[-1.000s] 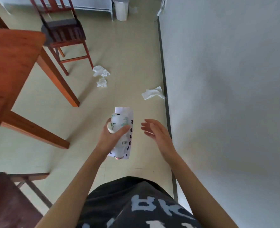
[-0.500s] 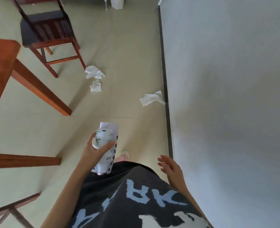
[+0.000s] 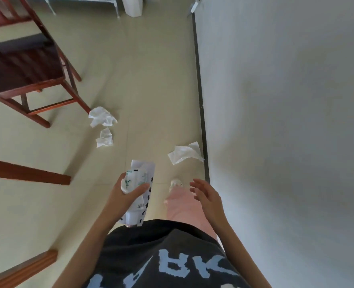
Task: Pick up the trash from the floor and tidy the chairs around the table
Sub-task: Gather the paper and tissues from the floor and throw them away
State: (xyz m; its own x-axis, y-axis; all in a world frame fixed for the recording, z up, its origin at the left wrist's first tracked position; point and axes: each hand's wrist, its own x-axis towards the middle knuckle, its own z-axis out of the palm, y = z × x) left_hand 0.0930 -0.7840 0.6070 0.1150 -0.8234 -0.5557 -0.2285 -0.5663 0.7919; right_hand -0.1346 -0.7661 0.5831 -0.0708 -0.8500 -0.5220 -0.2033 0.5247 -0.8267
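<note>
My left hand [image 3: 124,196] grips a bundle of white wrappers [image 3: 139,192] with green and black print, held low in front of my body. My right hand [image 3: 207,196] hangs open beside it, fingers spread, holding nothing. On the beige tile floor lie three crumpled white tissues: one [image 3: 185,152] close to the wall just ahead of my right hand, and two [image 3: 101,117] [image 3: 105,138] near the front leg of a red-brown wooden chair [image 3: 22,65] with a dark seat at the upper left.
A grey wall [image 3: 286,121] with a dark baseboard runs along the right. Wooden table legs [image 3: 26,173] cross the left edge. A white bin [image 3: 133,6] stands at the far end of the floor. My foot [image 3: 176,182] steps forward below the near tissue.
I have walked forward: the tissues and chair have come closer. My right hand has risen from my hip to beside the left hand. The wrappers stay in my left hand.
</note>
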